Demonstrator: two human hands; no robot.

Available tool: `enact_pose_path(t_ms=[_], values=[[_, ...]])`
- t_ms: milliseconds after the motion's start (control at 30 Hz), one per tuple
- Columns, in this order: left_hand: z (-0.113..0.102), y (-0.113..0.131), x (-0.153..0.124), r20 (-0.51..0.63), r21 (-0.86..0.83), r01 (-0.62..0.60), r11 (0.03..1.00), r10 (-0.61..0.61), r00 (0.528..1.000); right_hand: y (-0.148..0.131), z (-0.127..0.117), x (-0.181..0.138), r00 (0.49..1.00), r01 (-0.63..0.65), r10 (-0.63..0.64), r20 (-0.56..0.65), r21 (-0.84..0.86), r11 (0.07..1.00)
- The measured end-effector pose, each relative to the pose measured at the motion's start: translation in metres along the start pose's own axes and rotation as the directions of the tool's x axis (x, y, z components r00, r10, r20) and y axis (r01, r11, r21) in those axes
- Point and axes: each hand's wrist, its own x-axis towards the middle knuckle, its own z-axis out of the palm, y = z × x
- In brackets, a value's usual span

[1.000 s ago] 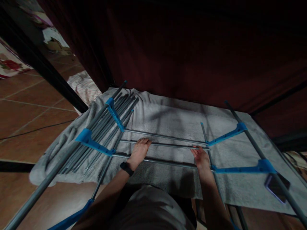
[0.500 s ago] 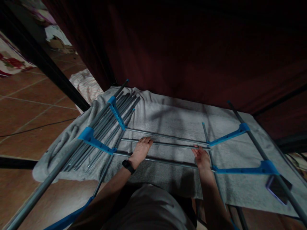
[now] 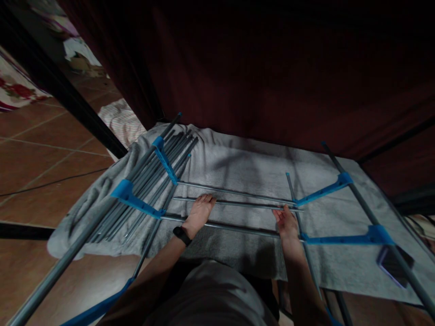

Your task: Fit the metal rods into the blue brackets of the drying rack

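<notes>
My left hand (image 3: 201, 209), a dark band on its wrist, is closed over a thin grey metal tube (image 3: 243, 204) left of its middle. Near the tube's right end, my right hand (image 3: 284, 220) pinches the same tube between thumb and fingers. This tube lies crosswise between a far crossbar (image 3: 234, 194) and a near crossbar (image 3: 243, 230). Both crossbars run between blue plastic brackets, such as the left bracket (image 3: 137, 200) and the right bracket (image 3: 346, 240), which sit on long grey poles. The held tube's ends appear free of the brackets.
Several loose grey tubes (image 3: 149, 174) lie bundled on the grey blanket (image 3: 244, 165) at left. A phone (image 3: 394, 266) rests at right, partly behind a pole. A dark red curtain (image 3: 272, 90) hangs behind. Tiled floor (image 3: 57, 149) shows at left.
The held tube has shifted slightly to the right, its right end now a little farther past the right pole. Both hands stay in nearly the same places.
</notes>
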Motion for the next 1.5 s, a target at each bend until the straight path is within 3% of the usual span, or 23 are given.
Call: enact_pose_path(t_ms=[300, 567, 800, 900, 1000, 1167, 1233, 1300, 1400, 1500], values=[[0.002, -0.011, -0.003, -0.02, 0.045, 0.108, 0.993, -0.108, 0.994, 0.0, -0.001, -0.001, 1.0, -0.005, 0.005, -0.003, 0.007, 1.0], [-0.01, -0.041, -0.017, -0.051, 0.069, 0.281, 0.957, -0.278, 0.959, 0.002, -0.001, 0.004, 1.0, -0.013, 0.013, 0.005, -0.009, 1.0], [-0.012, -0.059, -0.026, -0.181, 0.029, 0.448, 0.894, -0.436, 0.882, 0.003, -0.001, 0.003, 0.999, 0.003, -0.002, 0.038, -0.013, 1.0], [-0.009, -0.06, -0.026, -0.254, -0.095, 0.499, 0.861, -0.506, 0.824, 0.003, -0.002, 0.003, 1.0, 0.004, -0.004, 0.03, -0.008, 1.0], [-0.006, -0.063, -0.022, -0.321, -0.316, 0.507, 0.802, -0.594, 0.738, 0.003, -0.002, 0.003, 1.0, -0.004, 0.004, 0.022, -0.01, 1.0], [-0.003, -0.069, -0.008, -0.287, -0.726, 0.409, 0.553, -0.784, 0.55, 0.003, -0.002, 0.004, 1.0, -0.014, 0.014, 0.016, -0.014, 1.0], [-0.002, -0.069, -0.004, -0.222, -0.862, 0.312, 0.4, -0.85, 0.477, 0.003, -0.002, 0.004, 1.0, -0.014, 0.015, 0.014, -0.018, 1.0], [0.0, -0.067, -0.001, -0.092, -0.966, 0.183, 0.182, -0.905, 0.414, 0.003, -0.002, 0.004, 1.0, -0.013, 0.013, 0.01, -0.021, 1.0], [0.001, -0.061, 0.001, 0.121, -0.991, -0.006, -0.133, -0.921, 0.37, 0.003, -0.002, 0.004, 1.0, -0.009, 0.009, 0.003, -0.021, 1.0], [-0.001, -0.055, 0.0, 0.247, -0.951, -0.091, -0.297, -0.901, 0.356, 0.003, 0.001, 0.003, 1.0, -0.005, 0.005, 0.002, -0.025, 1.0]])
